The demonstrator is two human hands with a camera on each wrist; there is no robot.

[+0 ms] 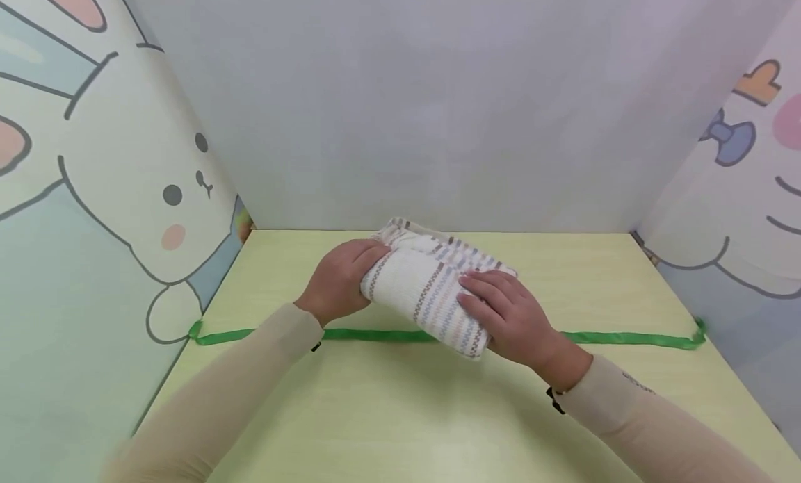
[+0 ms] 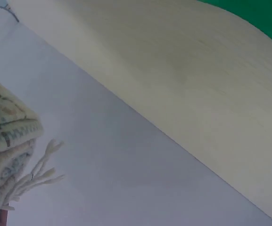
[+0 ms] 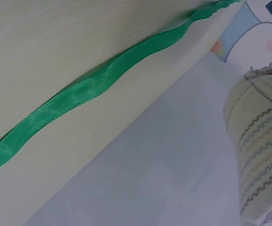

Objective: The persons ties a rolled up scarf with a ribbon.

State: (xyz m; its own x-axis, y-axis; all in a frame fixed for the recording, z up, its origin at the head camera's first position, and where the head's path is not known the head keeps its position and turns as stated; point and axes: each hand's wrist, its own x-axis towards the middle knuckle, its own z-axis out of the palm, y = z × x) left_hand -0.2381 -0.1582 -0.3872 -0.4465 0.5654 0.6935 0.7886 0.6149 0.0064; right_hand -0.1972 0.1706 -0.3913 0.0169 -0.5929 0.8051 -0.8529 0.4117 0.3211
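A folded white towel [image 1: 407, 281] with brown, blue and pink striped bands is held above the table, tilted down toward the right. My left hand [image 1: 344, 278] grips its left end, the thumb side on top. On the right end my right hand [image 1: 507, 316] lies with fingers over the upper face; its thumb is hidden beneath. The left wrist view catches stacked folds of the towel [image 2: 8, 127] and a knotted fringe at its edge. In the right wrist view the towel [image 3: 263, 141] bulges at the right border, with only slivers of the hands beside it.
A green ribbon [image 1: 375, 335] runs across the pale yellow table [image 1: 400, 413] from side to side. Behind the table rises a grey-white wall [image 1: 407, 108]. Cartoon-printed panels, a rabbit panel [image 1: 125, 163] on the left and another panel [image 1: 738, 212] on the right, flank it.
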